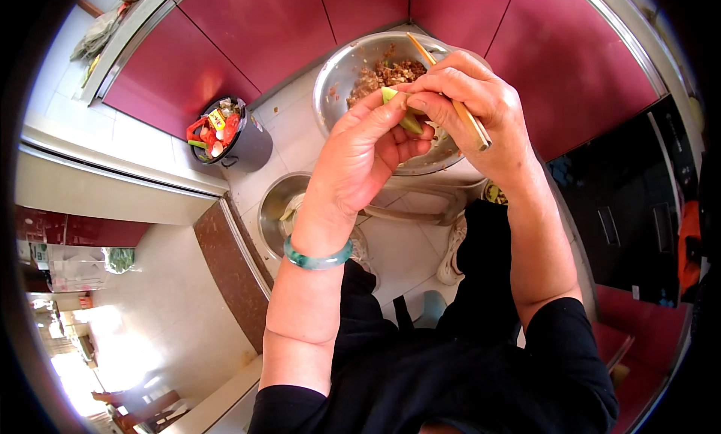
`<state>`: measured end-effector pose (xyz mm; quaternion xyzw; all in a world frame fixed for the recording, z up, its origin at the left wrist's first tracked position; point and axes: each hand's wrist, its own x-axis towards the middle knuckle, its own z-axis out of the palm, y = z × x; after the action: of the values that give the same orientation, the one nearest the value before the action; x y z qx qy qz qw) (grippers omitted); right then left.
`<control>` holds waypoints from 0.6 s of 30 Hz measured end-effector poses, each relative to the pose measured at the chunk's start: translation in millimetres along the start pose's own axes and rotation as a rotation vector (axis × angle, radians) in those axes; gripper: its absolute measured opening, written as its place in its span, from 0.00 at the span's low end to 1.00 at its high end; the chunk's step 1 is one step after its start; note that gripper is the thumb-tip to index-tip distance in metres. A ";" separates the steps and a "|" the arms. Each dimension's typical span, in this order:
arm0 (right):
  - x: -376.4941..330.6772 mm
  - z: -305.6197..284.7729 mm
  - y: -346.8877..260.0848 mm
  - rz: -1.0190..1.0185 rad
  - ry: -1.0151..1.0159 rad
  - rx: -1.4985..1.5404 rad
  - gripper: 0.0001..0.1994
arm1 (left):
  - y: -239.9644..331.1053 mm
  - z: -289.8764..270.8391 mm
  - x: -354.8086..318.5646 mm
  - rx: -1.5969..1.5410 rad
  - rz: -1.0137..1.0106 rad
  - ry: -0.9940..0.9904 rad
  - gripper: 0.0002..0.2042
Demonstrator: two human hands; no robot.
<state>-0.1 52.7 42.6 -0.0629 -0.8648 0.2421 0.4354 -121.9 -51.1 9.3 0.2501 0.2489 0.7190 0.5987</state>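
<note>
My left hand (357,152), with a green bangle (318,260) on its wrist, grips a light green piece of vegetable (409,122) in its curled fingers. My right hand (488,115) is closed around a pair of chopsticks (473,126), slanting across the palm. Its thumb and fingertips meet the vegetable piece, whose exact kind I cannot make out. Both hands are raised over a wide metal basin (323,96). Brown minced filling (384,75) lies in that basin, partly hidden by my hands.
A smaller metal bowl (267,212) with pale green pieces stands beside my left forearm. A dark bin (254,147) full of refuse is at the left. Red cabinets (259,36) line the far side, and a black appliance (616,209) stands right. My shoes (453,254) are below.
</note>
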 end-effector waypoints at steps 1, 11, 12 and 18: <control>0.6 -0.2 1.1 -0.015 -0.004 -0.004 0.04 | 1.2 -1.6 -0.8 0.002 -0.018 0.003 0.12; -13.0 -40.2 32.1 0.507 0.184 0.419 0.23 | 44.6 -58.5 -5.5 -0.534 0.297 -0.002 0.17; -16.4 -42.0 38.8 0.556 0.177 0.407 0.21 | 45.2 -60.9 -4.9 -0.519 0.305 -0.022 0.17; -28.1 -55.4 51.4 0.785 0.085 0.490 0.10 | 47.0 -69.3 0.4 -0.485 0.349 -0.030 0.17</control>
<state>55.3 108.8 25.8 -0.2904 -0.6742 0.5832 0.3478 -202.2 -62.2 -11.8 0.1494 0.0144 0.8459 0.5118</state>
